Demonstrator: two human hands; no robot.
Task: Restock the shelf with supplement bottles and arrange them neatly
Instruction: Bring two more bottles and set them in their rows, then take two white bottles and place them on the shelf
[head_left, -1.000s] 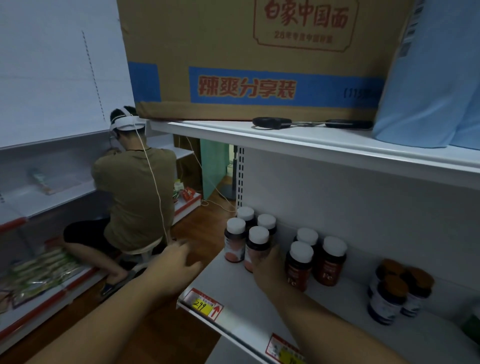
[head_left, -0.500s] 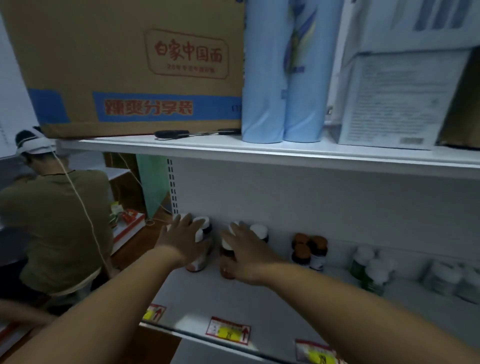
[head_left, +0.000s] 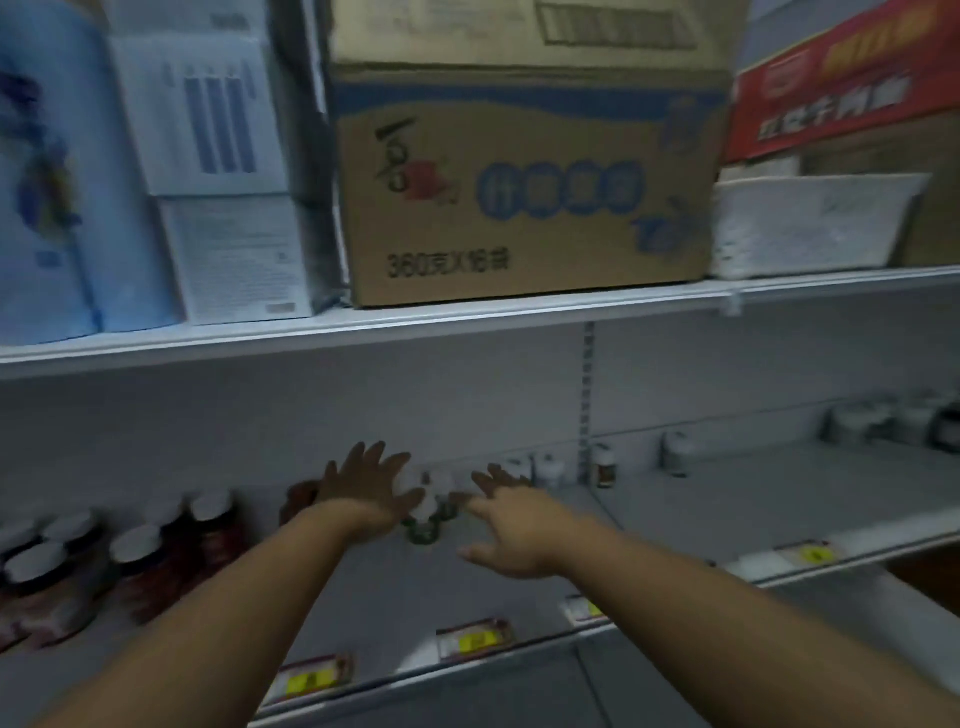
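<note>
Two hands were out over the lower shelf (head_left: 727, 499), w/ a small cluster of green bottles (head_left: 428, 512) directly between them. Your left hand (head_left: 371, 491) was spread wide, fingers straight, palm facing right, at the cluster's left side. Your right hand (head_left: 511, 525) was spread too, fingers loose, holding nothing, at the cluster's right side and slightly nearer to you. Contact w/ the bottles could not be confirmed; the picture was blurred.

Bottles stood upright, long axis vertical, near the shelf's back wall. Approx. equal reach for both hands; left appeared marginally closer to the caps.

Judgement: the next move likely called for closing both palms inward to square up the group, pushing horizontally, low on the bodies, to avoid tipping.

Dark bottles w/ white caps (head_left: 130, 566) sat further left. Other small bottles (head_left: 605, 465) stood to the right, well apart.
</note>
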